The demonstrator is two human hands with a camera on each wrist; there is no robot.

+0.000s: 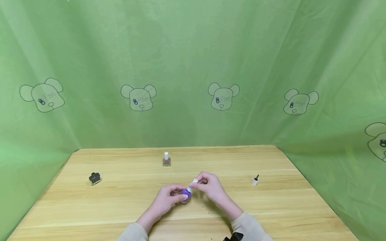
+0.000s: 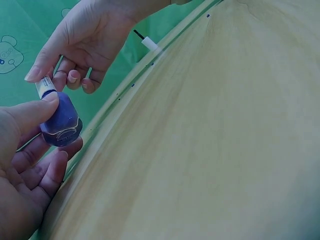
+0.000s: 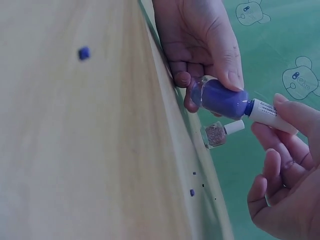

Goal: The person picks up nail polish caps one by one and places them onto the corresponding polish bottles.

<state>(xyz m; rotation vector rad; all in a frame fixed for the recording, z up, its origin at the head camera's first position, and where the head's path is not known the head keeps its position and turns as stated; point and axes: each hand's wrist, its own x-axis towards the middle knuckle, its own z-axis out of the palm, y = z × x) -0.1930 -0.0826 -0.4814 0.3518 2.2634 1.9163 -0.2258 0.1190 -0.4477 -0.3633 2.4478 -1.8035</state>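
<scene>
Low in the middle of the head view, a purple nail polish bottle [image 1: 186, 194] is tilted above the table. My left hand [image 1: 165, 201] grips its body between thumb and fingers. The white cap [image 3: 270, 116] sits at the bottle's neck, and a short purple stretch of neck shows between the cap and the shoulder in the right wrist view. With thumb and fingers my right hand [image 1: 212, 188] pinches this cap. Whether the cap is fully screwed down I cannot tell.
A pinkish glitter nail polish bottle [image 1: 166, 161] with a white cap stands at the back. To the left is an uncapped black bottle [image 1: 94, 178]; to the right, a white cap with a dark brush [image 1: 255, 181]. Small purple specks [image 3: 84, 53] dot the wooden table [image 1: 120, 207].
</scene>
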